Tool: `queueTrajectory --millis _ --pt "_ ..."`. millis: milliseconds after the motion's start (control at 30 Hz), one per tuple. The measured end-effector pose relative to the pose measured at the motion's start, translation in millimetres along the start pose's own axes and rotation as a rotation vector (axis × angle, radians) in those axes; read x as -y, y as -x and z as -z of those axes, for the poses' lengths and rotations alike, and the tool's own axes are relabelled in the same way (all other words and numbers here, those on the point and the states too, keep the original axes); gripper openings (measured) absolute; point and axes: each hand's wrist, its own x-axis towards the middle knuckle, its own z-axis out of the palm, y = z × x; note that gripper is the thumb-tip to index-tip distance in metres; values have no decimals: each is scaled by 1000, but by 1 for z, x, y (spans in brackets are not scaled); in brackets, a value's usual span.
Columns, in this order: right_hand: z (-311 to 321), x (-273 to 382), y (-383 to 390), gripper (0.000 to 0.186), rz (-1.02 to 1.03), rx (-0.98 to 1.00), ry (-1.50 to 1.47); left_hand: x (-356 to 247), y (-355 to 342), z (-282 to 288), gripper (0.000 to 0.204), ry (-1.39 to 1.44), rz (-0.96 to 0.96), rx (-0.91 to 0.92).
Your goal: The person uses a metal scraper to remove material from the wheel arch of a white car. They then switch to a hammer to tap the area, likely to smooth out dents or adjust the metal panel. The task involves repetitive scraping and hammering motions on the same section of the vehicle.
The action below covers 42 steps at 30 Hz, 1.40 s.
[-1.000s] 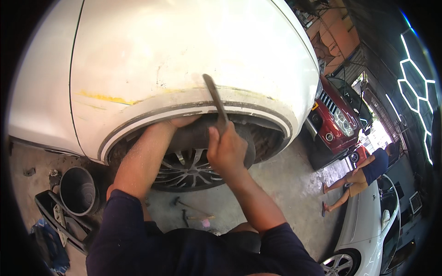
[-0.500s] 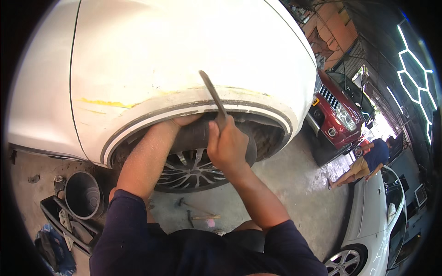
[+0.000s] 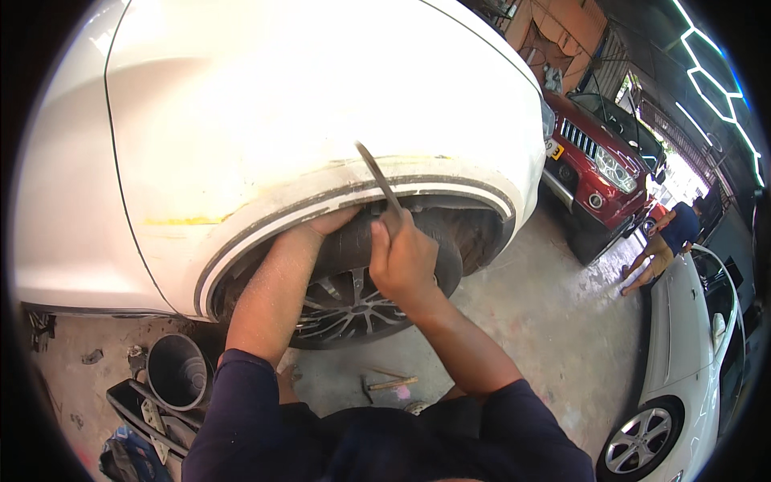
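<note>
A white car's fender [image 3: 265,128] fills the upper part of the view, with yellowish scraped patches [image 3: 189,221] above the wheel arch [image 3: 385,190]. In my right hand [image 3: 408,261] is a flat, dark metal bar [image 3: 376,173], gripped at its lower end and tilted up to the left across the arch edge. My left hand [image 3: 333,219] reaches up under the arch lip, over the tyre [image 3: 448,257]; its fingers are hidden behind the fender. Whether the bar touches the panel, I cannot tell.
Hammers [image 3: 392,384] lie on the concrete floor below the wheel [image 3: 353,309]. A black bucket [image 3: 177,371] and a black bin of parts [image 3: 148,414] stand at lower left. At right are a red car [image 3: 594,169], a white car [image 3: 683,345] and another person [image 3: 675,233].
My view has shifted, so the floor objects sit further right. The bar still lies across the arch in my right hand, its tip slightly lower against the fender. My left hand stays under the lip.
</note>
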Motion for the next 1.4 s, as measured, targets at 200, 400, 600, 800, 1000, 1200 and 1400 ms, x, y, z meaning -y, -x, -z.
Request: queueTrajectory --millis 200,400,600,800,1000,1200,1400 --pt "2 -5 -2 22 -152 64 7 -2 -5 -26 57 -95 117 -347" --pt "7 -18 1 25 -188 113 84 -2 -14 -42 62 688 156 31" --pt "10 -29 3 26 -155 99 54 10 -21 -33 63 705 194 -53" --pt "17 -31 3 24 -213 157 10 18 -17 -11 60 821 164 199" --pt "73 -39 6 28 -496 158 -371 11 -10 -15 67 767 149 157" --pt "127 -48 -18 30 -524 132 -223 13 -17 -26 74 762 70 109" --pt "135 -35 -71 32 -153 137 -115 6 -13 -33 77 853 108 35"
